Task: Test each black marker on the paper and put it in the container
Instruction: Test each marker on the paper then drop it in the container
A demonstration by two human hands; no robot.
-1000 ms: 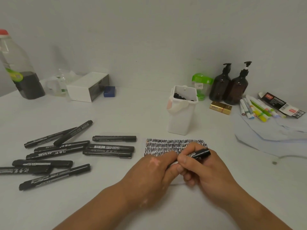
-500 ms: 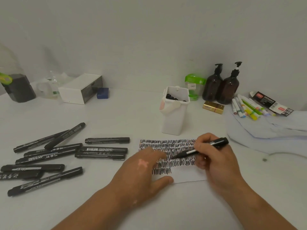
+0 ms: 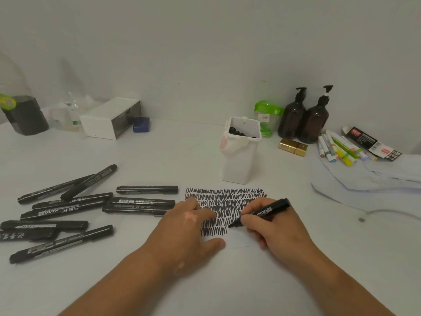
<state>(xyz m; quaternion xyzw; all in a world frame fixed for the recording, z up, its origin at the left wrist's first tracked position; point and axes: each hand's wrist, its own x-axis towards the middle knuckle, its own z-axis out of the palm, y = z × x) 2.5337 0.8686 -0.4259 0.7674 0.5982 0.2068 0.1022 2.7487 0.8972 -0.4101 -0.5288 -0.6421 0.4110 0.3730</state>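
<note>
My right hand [image 3: 276,231] grips an uncapped black marker [image 3: 265,212], its tip touching the white paper [image 3: 227,201] at the end of the lowest scribble row. The paper is filled with rows of black zigzags. My left hand [image 3: 186,229] lies flat on the paper's left part, fingers straight, thumb spread. Whether it hides the cap I cannot tell. Several capped black markers [image 3: 68,208] lie scattered on the table to the left. The white container [image 3: 241,156] stands upright just behind the paper with several black markers inside.
Two brown pump bottles [image 3: 305,119], a green item, a gold box [image 3: 292,147] and coloured markers [image 3: 339,149] on pale fabric sit at the right. A white box [image 3: 111,118], a blue cube and a dark-liquid bottle [image 3: 22,110] stand at the back left by the wall.
Both hands held the marker together a second ago. They have parted: the left hand now lies flat on the paper, and the right hand has brought the tip down to the bottom row.
</note>
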